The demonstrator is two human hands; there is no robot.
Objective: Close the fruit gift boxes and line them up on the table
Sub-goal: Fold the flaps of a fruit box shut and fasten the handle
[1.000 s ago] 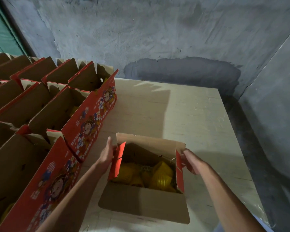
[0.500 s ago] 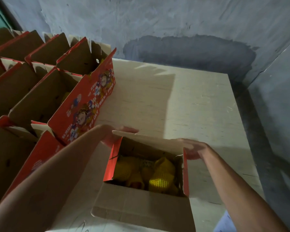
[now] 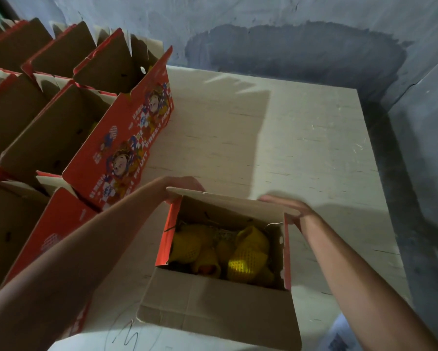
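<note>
An open red-and-brown fruit gift box (image 3: 213, 307) stands on the pale table (image 3: 301, 153) right below me. Yellow net-wrapped fruit (image 3: 248, 254) fills its inside. Its near flap hangs open toward me and its far flap (image 3: 228, 203) leans inward over the opening. My left hand (image 3: 185, 184) holds the far flap at its left corner, fingers behind the cardboard. My right hand (image 3: 286, 205) grips the same flap at its right corner. The fingertips of both hands are hidden behind the flap.
Several more open red gift boxes (image 3: 126, 145) stand in rows along the left side of the table, flaps upright. A grey concrete wall (image 3: 263, 34) closes the back and right. The table's right edge drops to a dark floor gap (image 3: 395, 188).
Both hands moved from the box's side flaps up to the far flap, and that flap has tipped inward over the fruit. The view has shifted closer.
</note>
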